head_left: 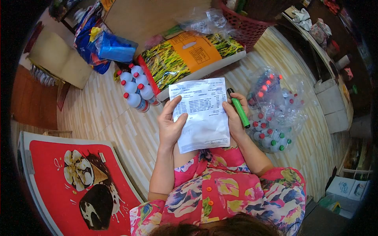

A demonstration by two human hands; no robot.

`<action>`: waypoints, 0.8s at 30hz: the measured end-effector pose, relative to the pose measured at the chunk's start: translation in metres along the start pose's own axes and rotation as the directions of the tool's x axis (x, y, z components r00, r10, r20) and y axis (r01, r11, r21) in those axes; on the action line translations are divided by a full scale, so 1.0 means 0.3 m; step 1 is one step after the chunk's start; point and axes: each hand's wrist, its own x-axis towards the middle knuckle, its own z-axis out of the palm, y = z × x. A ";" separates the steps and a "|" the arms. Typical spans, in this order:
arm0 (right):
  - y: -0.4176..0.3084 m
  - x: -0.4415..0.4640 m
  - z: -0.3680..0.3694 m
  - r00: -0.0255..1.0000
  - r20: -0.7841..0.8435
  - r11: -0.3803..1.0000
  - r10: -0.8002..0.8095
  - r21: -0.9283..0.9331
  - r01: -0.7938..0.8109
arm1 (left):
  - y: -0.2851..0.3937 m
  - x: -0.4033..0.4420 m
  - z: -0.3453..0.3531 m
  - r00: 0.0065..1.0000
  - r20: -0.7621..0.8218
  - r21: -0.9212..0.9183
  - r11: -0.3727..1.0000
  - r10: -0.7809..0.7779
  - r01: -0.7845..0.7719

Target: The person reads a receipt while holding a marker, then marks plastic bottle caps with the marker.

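A printed white paper (202,131) is held up over my lap, with creases across its lower half. My left hand (172,122) grips its left edge, thumb on the front and fingers curled at the edge. On the right edge, my right hand (237,114) pinches the paper with the thumb and also holds a green marker (240,112) with a black end, which slants down to the right. Beyond the paper's top edge lies a large box with a grass print and an orange panel (197,51).
Bottles with red caps (136,88) stand left of the box. Plastic-wrapped bottles with red and green caps (271,133) are on the floor at right. A red basket (252,29) is behind. A red ice-cream panel (67,165) fills the lower left; white boxes (341,187) sit lower right.
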 end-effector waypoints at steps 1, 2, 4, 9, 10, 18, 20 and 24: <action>-0.002 -0.001 0.002 1.000 -0.004 1.000 0.006 -0.001 -0.006 | 0.003 0.000 0.002 1.000 -0.001 -0.003 1.000 -0.005 0.005; -0.001 0.000 0.002 1.000 0.004 1.000 0.001 0.008 -0.001 | 0.006 -0.001 0.003 1.000 -0.001 -0.006 1.000 -0.009 0.009; 0.003 0.001 0.000 1.000 0.017 1.000 -0.008 0.026 0.008 | 0.008 0.000 0.002 1.000 -0.002 0.001 1.000 -0.008 0.008; 0.004 0.003 0.000 1.000 0.021 0.999 -0.004 0.034 0.003 | -0.008 0.001 -0.009 1.000 -0.002 0.001 1.000 0.014 -0.014; 0.003 0.003 0.000 1.000 0.018 1.000 0.001 0.028 -0.001 | -0.008 0.000 -0.008 1.000 -0.006 -0.022 1.000 0.006 -0.006; -0.015 -0.001 0.011 1.000 0.011 0.999 0.020 0.029 -0.020 | 0.016 -0.002 0.001 0.999 0.010 -0.035 0.998 -0.043 0.043; -0.014 -0.001 0.012 1.000 0.009 0.999 0.020 0.032 -0.020 | 0.012 0.000 -0.001 1.000 0.009 0.004 1.000 -0.022 0.022; 0.005 0.007 -0.001 1.000 0.015 1.000 0.004 0.025 -0.004 | -0.004 0.002 -0.009 1.000 0.005 0.047 0.999 -0.005 0.005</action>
